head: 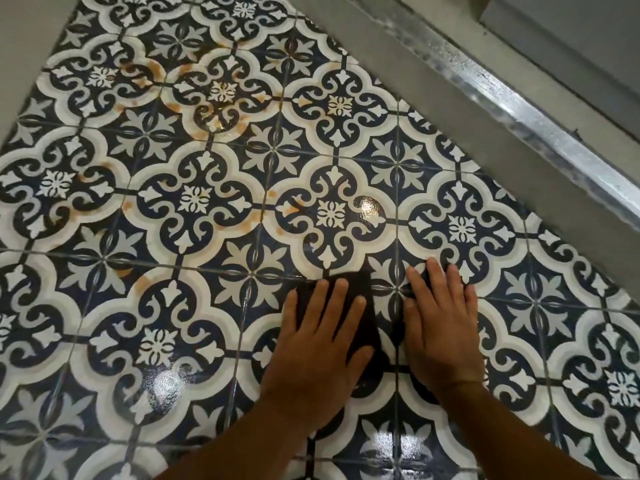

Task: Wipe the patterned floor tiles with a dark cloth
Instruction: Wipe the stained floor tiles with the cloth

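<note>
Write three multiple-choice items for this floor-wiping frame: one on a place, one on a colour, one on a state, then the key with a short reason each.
1. Where is the dark cloth?
A. Under the left hand
B. Draped over the metal threshold strip
C. Lying apart from both hands at the far end of the floor

2. What colour are the stains on the far tiles?
A. Green
B. Orange-brown
C. Purple

3. How does the right hand rest?
A. Clenched into a fist
B. Raised off the floor
C. Flat, fingers spread, palm down

Key: 1 A, the cloth shows between and beyond the left hand's fingers. 2 B, rust-like blotches mark the pale parts of the upper tiles. 3 C, its fingers lie splayed on the tiles beside the cloth.
</note>
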{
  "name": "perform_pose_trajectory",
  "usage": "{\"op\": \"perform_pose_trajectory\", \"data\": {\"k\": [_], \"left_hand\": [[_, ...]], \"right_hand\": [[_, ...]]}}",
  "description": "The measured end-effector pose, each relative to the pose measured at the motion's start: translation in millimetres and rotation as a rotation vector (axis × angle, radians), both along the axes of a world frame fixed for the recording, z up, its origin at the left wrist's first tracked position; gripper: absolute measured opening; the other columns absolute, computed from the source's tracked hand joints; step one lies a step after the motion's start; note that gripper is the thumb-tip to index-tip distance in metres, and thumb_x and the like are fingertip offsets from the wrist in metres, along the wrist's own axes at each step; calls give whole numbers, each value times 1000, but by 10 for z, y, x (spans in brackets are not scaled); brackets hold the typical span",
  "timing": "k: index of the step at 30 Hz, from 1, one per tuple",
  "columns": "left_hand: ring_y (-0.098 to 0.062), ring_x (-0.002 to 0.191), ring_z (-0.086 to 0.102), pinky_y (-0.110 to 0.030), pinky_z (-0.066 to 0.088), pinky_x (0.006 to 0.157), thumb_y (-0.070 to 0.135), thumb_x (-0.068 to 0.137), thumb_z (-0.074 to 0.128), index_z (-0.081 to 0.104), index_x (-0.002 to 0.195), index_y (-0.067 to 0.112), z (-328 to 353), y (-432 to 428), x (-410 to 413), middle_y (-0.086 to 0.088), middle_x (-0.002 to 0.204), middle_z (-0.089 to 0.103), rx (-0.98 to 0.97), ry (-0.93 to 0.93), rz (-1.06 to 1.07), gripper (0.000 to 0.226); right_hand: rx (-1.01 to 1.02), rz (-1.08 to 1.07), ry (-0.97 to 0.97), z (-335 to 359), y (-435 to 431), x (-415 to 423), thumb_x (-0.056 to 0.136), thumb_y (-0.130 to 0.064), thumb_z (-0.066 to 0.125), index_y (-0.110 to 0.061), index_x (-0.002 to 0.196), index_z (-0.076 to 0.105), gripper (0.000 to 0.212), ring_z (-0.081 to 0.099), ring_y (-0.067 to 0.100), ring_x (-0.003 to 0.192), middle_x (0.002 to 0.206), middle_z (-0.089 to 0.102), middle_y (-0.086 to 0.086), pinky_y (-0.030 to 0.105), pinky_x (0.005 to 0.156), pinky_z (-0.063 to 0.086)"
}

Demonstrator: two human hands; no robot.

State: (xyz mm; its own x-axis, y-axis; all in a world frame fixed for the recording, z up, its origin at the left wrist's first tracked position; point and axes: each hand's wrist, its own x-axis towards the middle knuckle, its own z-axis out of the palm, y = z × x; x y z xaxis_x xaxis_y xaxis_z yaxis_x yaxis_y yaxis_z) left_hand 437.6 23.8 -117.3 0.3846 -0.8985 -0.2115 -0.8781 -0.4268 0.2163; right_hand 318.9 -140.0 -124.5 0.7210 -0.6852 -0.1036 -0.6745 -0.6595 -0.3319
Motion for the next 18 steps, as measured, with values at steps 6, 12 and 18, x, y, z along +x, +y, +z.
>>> {"op": "perform_pose_trajectory", "data": {"k": [6, 12, 18], "left_hand": [[-27, 150, 6, -61, 14, 115, 65, 97, 23, 20, 151, 29, -18, 547, 604, -4, 162, 16, 89, -78, -81, 65], [-30, 150, 3, -61, 5, 115, 73, 93, 23, 17, 153, 25, 8, 370, 375, -8, 162, 9, 29, -33, 87, 77], [-30, 148, 15, -61, 13, 112, 69, 94, 28, 27, 151, 28, -38, 1322, 610, -6, 160, 22, 71, -75, -16, 70]], "right_hand": [[-9, 1, 47, 27, 9, 14, 100, -49, 18, -24, 151, 29, 58, -1, 23, 151, 162, 16, 5, 48, 121, -1], [6, -28, 50, 1, 24, 5, 99, -53, 19, -30, 153, 25, 59, -8, 14, 150, 164, 9, -3, 44, 121, -4], [22, -43, 88, 37, 25, 34, 96, -61, 15, -30, 153, 24, 65, -7, 13, 150, 164, 8, -4, 47, 122, -2]]}}
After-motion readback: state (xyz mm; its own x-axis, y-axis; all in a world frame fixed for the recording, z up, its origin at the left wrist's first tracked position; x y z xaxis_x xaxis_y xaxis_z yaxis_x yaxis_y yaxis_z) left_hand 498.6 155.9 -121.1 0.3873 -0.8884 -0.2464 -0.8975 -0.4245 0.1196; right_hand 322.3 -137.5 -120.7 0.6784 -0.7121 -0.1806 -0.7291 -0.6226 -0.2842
